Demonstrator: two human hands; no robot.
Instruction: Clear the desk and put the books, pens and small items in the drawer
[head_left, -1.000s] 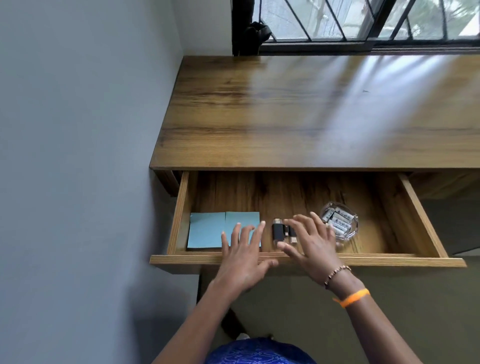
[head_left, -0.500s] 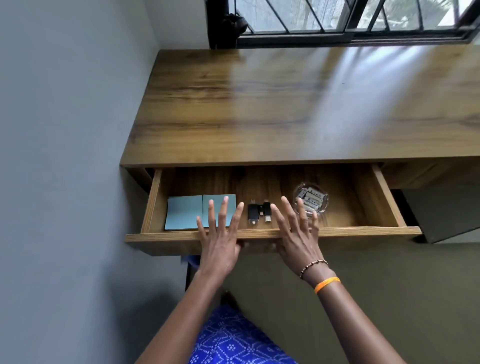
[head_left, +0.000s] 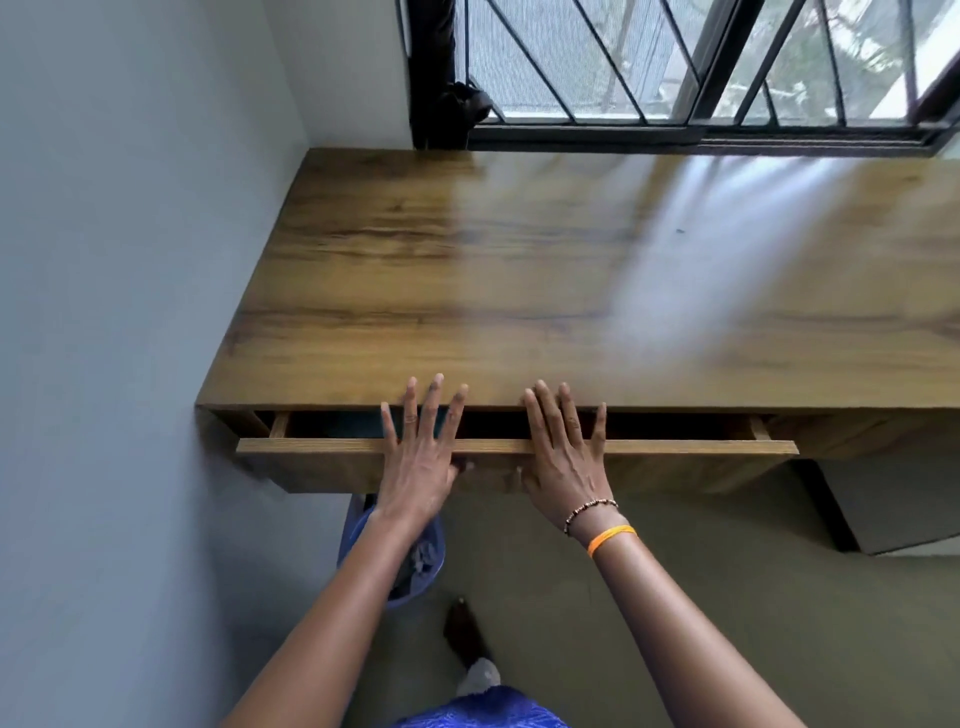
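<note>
Drawer (head_left: 332, 460) sits under the front edge of the bench (head_left: 519, 270), at 6 o'clock from the bench top, and stands out only by a narrow dark gap along its length. Its front panel runs level and parallel to the bench edge. Contents cannot be made out; a bluish patch shows in the gap at the left, too dark to identify.

Left hand (head_left: 421, 457) lies flat over the top rim of the drawer front, fingers straight and spread, fingertips reaching onto the bench edge. Grip is fully open and has hold of nothing. Right hand (head_left: 563, 462) lies the same way just to the 3 o'clock side, fingers straight, palm against the front panel, grip open and holding nothing. A beaded bracelet (head_left: 589, 512) and an orange band (head_left: 610, 538) circle the right wrist.

Bench top shows bare wood grain with window glare across the right half. A wall (head_left: 130, 312) runs close along the bench at 9 o'clock; a barred window (head_left: 675, 67) closes the 12 o'clock side. A blue bin (head_left: 431, 566) stands on the floor (head_left: 727, 597) below the drawer's left half, at 6 o'clock from the left hand.
</note>
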